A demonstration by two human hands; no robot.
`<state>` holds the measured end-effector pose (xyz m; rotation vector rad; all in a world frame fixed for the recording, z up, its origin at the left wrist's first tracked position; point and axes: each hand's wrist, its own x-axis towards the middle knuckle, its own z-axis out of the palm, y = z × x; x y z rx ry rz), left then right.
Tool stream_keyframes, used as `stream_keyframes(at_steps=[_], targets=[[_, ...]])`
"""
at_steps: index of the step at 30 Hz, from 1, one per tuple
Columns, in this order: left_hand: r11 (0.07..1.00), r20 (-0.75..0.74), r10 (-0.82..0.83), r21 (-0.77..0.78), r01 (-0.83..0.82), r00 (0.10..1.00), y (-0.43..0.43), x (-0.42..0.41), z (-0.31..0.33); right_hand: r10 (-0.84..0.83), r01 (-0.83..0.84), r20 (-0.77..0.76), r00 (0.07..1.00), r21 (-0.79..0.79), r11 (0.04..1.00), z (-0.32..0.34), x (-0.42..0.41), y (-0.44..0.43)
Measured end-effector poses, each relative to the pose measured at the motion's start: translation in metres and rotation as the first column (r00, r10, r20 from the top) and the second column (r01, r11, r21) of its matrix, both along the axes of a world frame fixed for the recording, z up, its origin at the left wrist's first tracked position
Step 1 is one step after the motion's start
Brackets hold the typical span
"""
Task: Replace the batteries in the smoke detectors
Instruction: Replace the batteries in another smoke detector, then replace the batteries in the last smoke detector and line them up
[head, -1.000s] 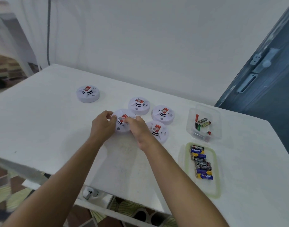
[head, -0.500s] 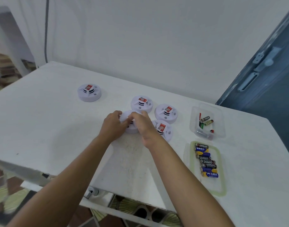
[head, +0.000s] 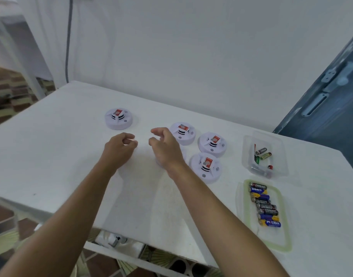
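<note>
Lifted off the smoke detector (head: 158,162): left hand (head: 119,146) and right hand (head: 164,148) loosely curled, empty. Lies under the right wrist, mostly hidden.

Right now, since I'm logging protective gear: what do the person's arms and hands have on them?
Nothing visible. The left hand and right hand have no gloves, rings or watch. The left forearm and right forearm are bare, with no sleeve in frame.
</note>
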<state>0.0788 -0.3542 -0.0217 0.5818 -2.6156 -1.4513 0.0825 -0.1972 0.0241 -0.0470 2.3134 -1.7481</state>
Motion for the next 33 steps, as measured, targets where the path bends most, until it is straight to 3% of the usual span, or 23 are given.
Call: stream_keyframes(at_steps=[4, 8, 14, 20, 25, 28, 30, 33], targets=[[0.981, 0.022, 0.18, -0.075, -0.178, 0.983, -0.039, -0.019, 0.001, 0.072, -0.074, 0.053, 0.996, 0.038, 0.997, -0.005, -0.016, -0.031], [0.95, 0.082, 0.262, -0.199, -0.241, 0.962, -0.073, -0.047, 0.001, 0.112, -0.123, 0.099, 0.989, 0.109, 0.986, -0.016, -0.045, -0.058], [0.939, 0.244, 0.201, -0.325, -0.115, 0.949, -0.089, -0.081, 0.003, 0.12, -0.146, 0.113, 0.986, 0.249, 0.957, -0.027, -0.084, -0.091], [0.931, 0.248, 0.171, -0.356, -0.074, 0.954, -0.089, -0.09, -0.005, 0.096, -0.147, 0.157, 0.983, 0.353, 0.924, -0.028, -0.103, -0.112], [0.946, 0.092, 0.151, -0.302, -0.117, 0.984, -0.079, -0.082, -0.003, 0.017, -0.054, 0.204, 0.979, 0.178, 0.982, -0.029, -0.101, -0.114], [0.992, -0.144, 0.123, 0.022, -0.121, 0.982, -0.064, -0.072, 0.01, -0.012, 0.035, 0.246, 0.969, -0.088, 0.996, -0.025, -0.097, -0.104], [0.986, -0.27, 0.119, 0.144, -0.083, 0.956, -0.05, -0.062, 0.02, 0.0, 0.079, 0.3, 0.954, -0.253, 0.964, -0.022, -0.091, -0.091], [0.99, -0.371, 0.029, 0.137, 0.023, 0.928, -0.031, -0.049, 0.028, 0.043, 0.191, 0.403, 0.914, -0.523, 0.831, -0.02, -0.085, -0.068]])
